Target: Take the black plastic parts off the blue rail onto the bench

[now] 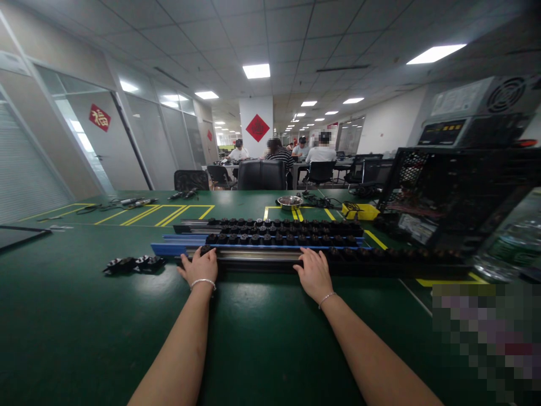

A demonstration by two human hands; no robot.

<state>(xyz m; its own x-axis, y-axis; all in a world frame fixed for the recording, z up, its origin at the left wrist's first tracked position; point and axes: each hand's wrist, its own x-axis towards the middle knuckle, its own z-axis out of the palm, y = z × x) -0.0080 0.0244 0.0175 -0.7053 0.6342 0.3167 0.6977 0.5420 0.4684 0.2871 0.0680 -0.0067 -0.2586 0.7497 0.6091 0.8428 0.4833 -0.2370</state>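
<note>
Hands (200,268) on near rail (257,255), black pieces (393,255) to the right.

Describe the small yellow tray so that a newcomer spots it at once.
Start at the big black computer case on the right side of the green table. Just left of its base sits the small yellow tray. It has raised walls, unlike the flat yellow tape near it, and is not round like the metal bowl further left.
</note>
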